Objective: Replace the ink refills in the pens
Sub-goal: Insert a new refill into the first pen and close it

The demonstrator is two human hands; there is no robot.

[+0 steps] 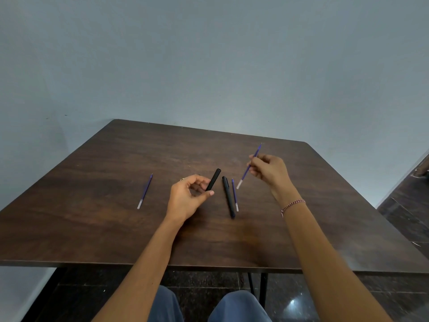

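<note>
My left hand holds a black pen barrel between thumb and fingers, its open end pointing up and away, just above the dark wooden table. To the right and raised above the table, my right hand pinches a blue ink refill held at a slant, tip up, clear end down. A second black pen lies on the table between my hands. Beside it on the right lies another blue refill. A third blue refill lies apart at the left.
The table stands against a pale blue wall. Its near edge runs across the bottom of the view, with my knees below it. Dark tiled floor shows at the right.
</note>
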